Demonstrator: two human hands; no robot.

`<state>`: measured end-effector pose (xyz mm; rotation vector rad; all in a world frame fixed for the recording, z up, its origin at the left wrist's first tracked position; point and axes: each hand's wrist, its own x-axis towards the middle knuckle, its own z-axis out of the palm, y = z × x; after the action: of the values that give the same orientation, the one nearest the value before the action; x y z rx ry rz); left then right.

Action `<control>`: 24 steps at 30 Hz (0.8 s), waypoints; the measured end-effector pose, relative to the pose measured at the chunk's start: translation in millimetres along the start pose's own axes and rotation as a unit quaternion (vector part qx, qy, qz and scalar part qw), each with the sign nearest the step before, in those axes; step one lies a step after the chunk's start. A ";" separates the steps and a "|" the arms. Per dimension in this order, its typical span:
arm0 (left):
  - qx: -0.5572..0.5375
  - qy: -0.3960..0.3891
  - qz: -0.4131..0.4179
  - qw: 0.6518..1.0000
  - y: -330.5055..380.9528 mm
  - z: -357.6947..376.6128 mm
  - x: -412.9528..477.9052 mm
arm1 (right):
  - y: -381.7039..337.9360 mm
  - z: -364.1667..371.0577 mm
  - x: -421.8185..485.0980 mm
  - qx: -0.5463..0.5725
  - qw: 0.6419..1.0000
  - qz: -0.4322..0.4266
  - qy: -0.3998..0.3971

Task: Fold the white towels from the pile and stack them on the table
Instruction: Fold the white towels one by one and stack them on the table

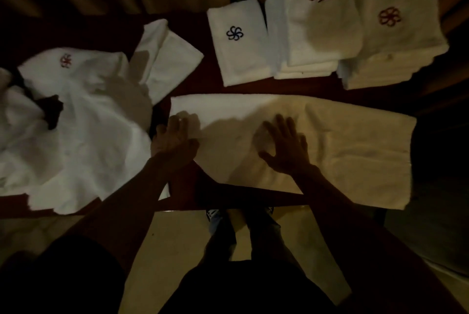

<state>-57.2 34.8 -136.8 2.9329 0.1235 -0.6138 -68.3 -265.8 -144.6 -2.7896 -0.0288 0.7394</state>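
Head view: towel lies spread along the table's near edge, its right end at the right edge. Left hand rests flat on its left end, right hand splayed mid-towel; neither grasps. Risk: a hard sweep could drag it off the edge or trap creases. Pile sits at the left end.

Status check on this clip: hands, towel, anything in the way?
Both open: left hand and right hand flat on spread towel. Beside left hand, unfolded pile; folded stacks behind. Nothing blocking the fold.
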 end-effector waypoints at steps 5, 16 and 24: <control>0.040 -0.010 0.051 0.998 -3.8 -12.3 15.2 | 0.6 -25.8 19.2 -0.001 0.997 0.065 -0.041; 0.042 -0.078 0.112 0.990 -27.4 -26.7 21.0 | -59.2 -13.8 12.5 -0.043 0.996 0.050 0.053; 0.032 0.053 0.071 0.996 -29.2 -30.8 16.2 | -84.0 -4.9 6.5 -0.016 0.996 -0.034 0.082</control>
<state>-33.4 69.2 -119.0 3.0025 -0.0937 -0.4490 -56.4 -185.1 -122.6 -2.8548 -0.1058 0.4950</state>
